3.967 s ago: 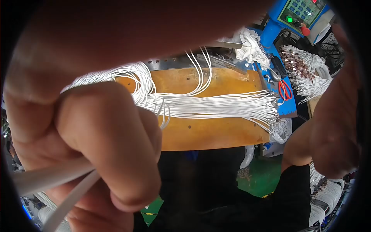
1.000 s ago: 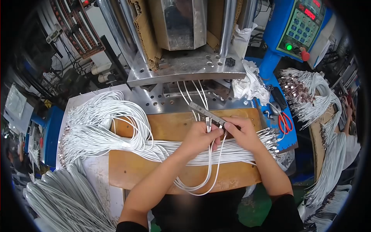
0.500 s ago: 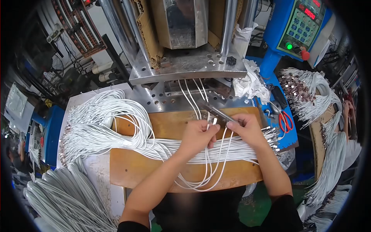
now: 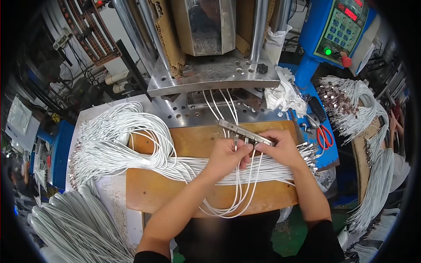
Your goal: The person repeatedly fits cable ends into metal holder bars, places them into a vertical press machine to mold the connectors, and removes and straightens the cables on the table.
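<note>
My right hand (image 4: 282,148) is closed around the right end of a narrow metal mould bar (image 4: 242,130), held at a slant above the board. White cables (image 4: 250,182) hang in loops from the bar's lower edge. Beside it, my left hand (image 4: 229,154) pinches a cable end with a small metal connector (image 4: 236,141), close against that edge. Under both hands, a bundle of white cables (image 4: 193,167) lies across the brown board (image 4: 166,193). My fingertips partly hide the connectors.
Ahead stands a metal press (image 4: 215,85), with several white cables coming out beneath its plate. A blue control box (image 4: 337,33) is at upper right. Red-handled scissors (image 4: 324,136) and white rags (image 4: 285,94) lie at right. More cable bundles (image 4: 79,223) fill the lower left.
The metal bar has turned so its lighter face shows, and its left end has moved left and slightly down. My left hand's connector has come up to the bar's edge.
</note>
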